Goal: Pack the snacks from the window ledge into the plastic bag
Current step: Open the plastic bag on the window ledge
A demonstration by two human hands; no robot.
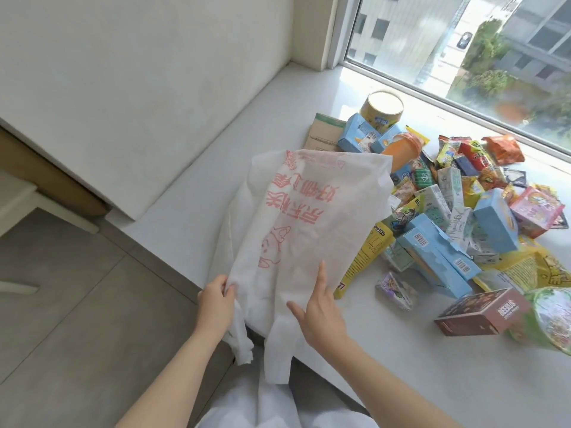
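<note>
A thin white plastic bag (pixel 309 230) printed with red characters and a cartoon figure lies spread flat, upside down to the viewer, on the white stone window ledge (pixel 401 366), its handles drooping over the near edge. The left hand (pixel 216 304) pinches the bag's lower left edge between thumb and fingers, while the right hand (pixel 318 307) rests on the bag with fingers spread apart, gripping nothing. Just right of the bag sits the heap of snacks (pixel 457 217): light-blue cardboard boxes, small drink cartons, bright foil packets, a yellow round tin (pixel 381 111) near the window and a brown box (pixel 482 313) nearest the viewer.
</note>
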